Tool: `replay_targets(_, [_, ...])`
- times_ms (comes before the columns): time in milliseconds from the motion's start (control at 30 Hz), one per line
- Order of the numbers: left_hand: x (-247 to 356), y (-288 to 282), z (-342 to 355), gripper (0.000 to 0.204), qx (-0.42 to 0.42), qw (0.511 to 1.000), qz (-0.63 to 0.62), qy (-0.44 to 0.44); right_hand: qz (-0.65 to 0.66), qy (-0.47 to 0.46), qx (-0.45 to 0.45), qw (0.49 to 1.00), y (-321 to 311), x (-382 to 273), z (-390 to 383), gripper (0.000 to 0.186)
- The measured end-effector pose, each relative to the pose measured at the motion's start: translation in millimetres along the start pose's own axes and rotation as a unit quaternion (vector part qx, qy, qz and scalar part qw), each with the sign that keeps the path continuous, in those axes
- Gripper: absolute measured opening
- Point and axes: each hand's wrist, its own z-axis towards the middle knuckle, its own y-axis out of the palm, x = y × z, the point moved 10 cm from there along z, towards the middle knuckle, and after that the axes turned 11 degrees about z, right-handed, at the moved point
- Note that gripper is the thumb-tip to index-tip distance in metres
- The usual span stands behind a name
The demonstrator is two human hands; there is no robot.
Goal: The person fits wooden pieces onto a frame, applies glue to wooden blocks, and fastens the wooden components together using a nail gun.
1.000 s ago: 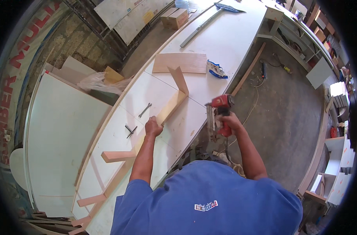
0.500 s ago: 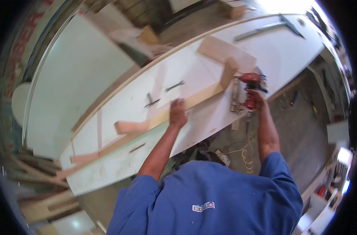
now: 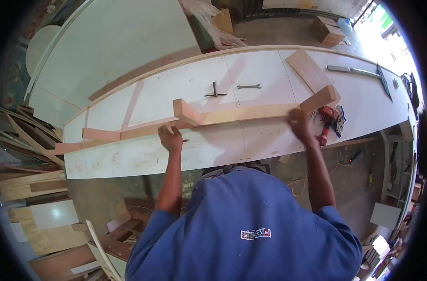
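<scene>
A pale wooden board [image 3: 251, 114] lies across the white tabletop, with a short block [image 3: 186, 112] at its left end and another block [image 3: 320, 99] at its right. By the left end is my left hand [image 3: 170, 137], its fingers loosely bent and apart, next to a darker wooden strip [image 3: 145, 130]. My right hand [image 3: 301, 125] is at the board's right end, blurred by motion; whether it grips the wood is unclear. Just right of that hand, a red nail gun [image 3: 327, 122] rests on the table, out of my grasp.
Beyond the board lie a T-handled wrench [image 3: 215, 91] and an open-end wrench [image 3: 249, 86]. A flat wooden panel [image 3: 311, 70] and a metal square [image 3: 358, 71] are farther right. Boards [image 3: 31, 180] are stacked off the left end, and a cardboard box [image 3: 329, 32] stands behind.
My right hand has let go of the nail gun, now on the table, and moved to the board's right end. My left hand has shifted from the board's middle to its left end. The view has turned.
</scene>
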Motion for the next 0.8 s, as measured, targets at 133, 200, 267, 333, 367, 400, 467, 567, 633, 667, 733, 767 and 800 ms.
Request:
replay_targets(133, [-27.8, 51.7, 33.8, 0.03, -0.038, 0.999, 0.034, -0.016, -0.016, -0.171, -0.149, 0.974, 142.9, -151.1, 47.1, 0.06])
replay_targets(200, [-8.3, 76.9, 39.2, 0.031, -0.062, 0.997, 0.038, -0.037, -0.085, -0.198, -0.156, 0.964, 173.6, -158.7, 59.5, 0.065])
replay_targets(267, [-9.0, 94.1, 43.2, 0.032, -0.1, 0.986, 0.089, -0.103, -0.18, -0.173, -0.279, 0.927, 218.0, -150.6, 66.4, 0.067])
replay_targets(333, [-3.5, 95.0, 43.6, 0.031, -0.09, 0.985, 0.103, -0.104, -0.22, -0.13, -0.335, 0.907, 241.1, -143.4, 73.7, 0.063])
replay_targets(367, [-3.3, 89.6, 41.7, 0.03, -0.076, 0.984, 0.124, -0.098, -0.251, -0.089, -0.384, 0.884, 253.6, -133.4, 70.5, 0.059])
replay_targets(400, [-3.8, 91.4, 43.1, 0.03, -0.086, 0.983, 0.124, -0.105, -0.254, -0.087, -0.394, 0.879, 256.4, -131.0, 71.8, 0.059])
replay_targets(467, [-7.9, 86.0, 46.7, 0.03, -0.062, 0.984, 0.134, -0.098, -0.255, -0.121, -0.37, 0.885, 254.1, -137.9, 75.0, 0.057])
replay_targets(567, [-5.3, 89.6, 43.9, 0.03, -0.055, 0.984, 0.144, -0.091, -0.226, -0.109, -0.361, 0.898, 248.2, -135.9, 71.6, 0.058])
replay_targets(633, [3.6, 93.7, 49.1, 0.03, -0.063, 0.984, 0.145, -0.086, -0.202, -0.124, -0.347, 0.907, 231.6, -135.7, 79.2, 0.059])
replay_targets(667, [5.0, 96.1, 48.6, 0.031, -0.065, 0.984, 0.148, -0.081, -0.176, -0.143, -0.33, 0.916, 217.9, -146.9, 85.6, 0.06])
replay_targets(733, [-2.5, 92.8, 45.2, 0.031, -0.049, 0.983, 0.158, -0.078, -0.126, -0.155, -0.332, 0.922, 179.9, -180.4, 108.4, 0.063])
replay_targets(767, [-7.8, 89.2, 44.3, 0.031, -0.03, 0.983, 0.165, -0.079, -0.129, -0.157, -0.35, 0.915, 161.4, -204.7, 116.7, 0.064])
replay_targets(800, [-4.3, 91.3, 44.0, 0.031, -0.03, 0.984, 0.16, -0.071, -0.085, -0.172, -0.309, 0.931, 129.3, -227.8, 124.8, 0.066])
